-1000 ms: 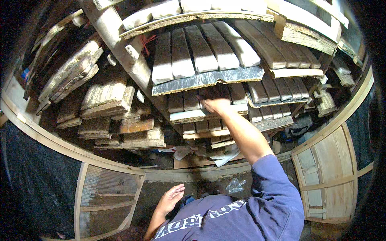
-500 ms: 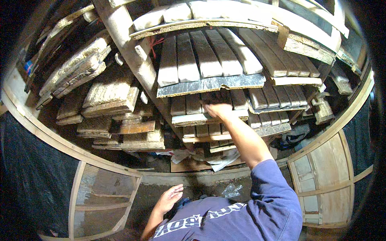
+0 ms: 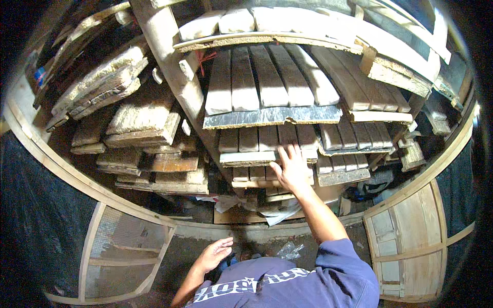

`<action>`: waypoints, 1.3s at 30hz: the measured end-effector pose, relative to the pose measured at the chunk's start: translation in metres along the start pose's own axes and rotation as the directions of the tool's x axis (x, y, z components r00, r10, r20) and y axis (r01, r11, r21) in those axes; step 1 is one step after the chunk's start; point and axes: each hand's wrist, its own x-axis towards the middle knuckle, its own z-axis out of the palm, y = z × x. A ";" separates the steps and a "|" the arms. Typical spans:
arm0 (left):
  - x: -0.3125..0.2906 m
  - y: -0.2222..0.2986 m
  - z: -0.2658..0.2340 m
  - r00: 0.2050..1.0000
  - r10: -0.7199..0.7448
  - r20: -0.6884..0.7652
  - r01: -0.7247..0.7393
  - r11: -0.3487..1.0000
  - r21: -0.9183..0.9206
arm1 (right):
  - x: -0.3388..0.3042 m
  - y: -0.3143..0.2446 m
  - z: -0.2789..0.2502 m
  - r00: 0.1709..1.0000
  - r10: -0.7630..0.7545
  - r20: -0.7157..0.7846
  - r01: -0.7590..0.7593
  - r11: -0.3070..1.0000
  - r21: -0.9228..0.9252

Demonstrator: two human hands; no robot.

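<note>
My right hand (image 3: 294, 167) reaches up to a middle shelf, fingers spread and nothing in them. Its fingertips lie over the front edge of a pale board (image 3: 246, 157), close to the ends of the long brownish-white blocks (image 3: 248, 139) lying side by side on it. Whether they touch a block I cannot tell. Down by my body, my left hand (image 3: 215, 255) hangs in the air, fingers stretched out and holding nothing. Above the reaching hand, a dark-edged board (image 3: 272, 116) carries a row of longer, whiter blocks (image 3: 272, 91).
More boards of blocks (image 3: 354, 137) stand to the right. A wooden post (image 3: 172, 61) leans at left, beside stacked rough planks (image 3: 138, 123). Below are a mesh-covered door panel (image 3: 128, 241), a wooden door (image 3: 411, 241) and a clear plastic bag (image 3: 290, 251) on the floor.
My right hand has drawn back from among the blocks under the dark-edged board and moved right and down, its fingers now spread. My left hand has barely moved. The view has shifted slightly.
</note>
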 end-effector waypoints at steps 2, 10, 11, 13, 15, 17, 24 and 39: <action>0.004 0.007 0.001 0.999 -0.032 0.001 0.032 0.999 0.009 | -0.008 0.005 -0.004 1.000 0.004 -0.011 -0.004 0.998 0.055; 0.014 0.008 0.005 0.999 -0.005 0.041 0.007 0.999 -0.046 | -0.050 0.010 -0.010 0.988 0.092 0.123 -0.093 0.996 0.003; 0.015 0.007 0.005 0.999 0.000 0.046 0.002 0.999 -0.038 | -0.056 0.009 -0.011 0.984 0.110 0.137 -0.116 0.993 0.035; 0.016 0.002 0.005 0.998 0.012 0.055 -0.010 0.999 -0.038 | -0.067 0.009 -0.012 0.985 0.112 0.134 -0.122 0.990 0.064; 0.017 -0.008 0.004 0.999 -0.001 0.044 0.003 0.999 -0.040 | -0.080 0.009 -0.009 0.979 0.147 0.143 -0.164 0.980 0.116; 0.018 -0.001 0.005 0.998 -0.030 0.050 0.031 0.999 -0.035 | -0.093 0.018 -0.002 0.965 0.192 0.176 -0.226 0.954 0.197; 0.019 0.010 0.007 0.995 -0.030 0.097 0.032 0.999 -0.015 | -0.121 0.038 0.014 0.870 0.386 0.307 -0.491 0.742 0.457; 0.012 0.016 0.028 0.990 -0.124 0.062 0.118 0.990 0.083 | -0.199 0.046 0.066 0.339 0.461 0.820 -0.828 -0.268 0.493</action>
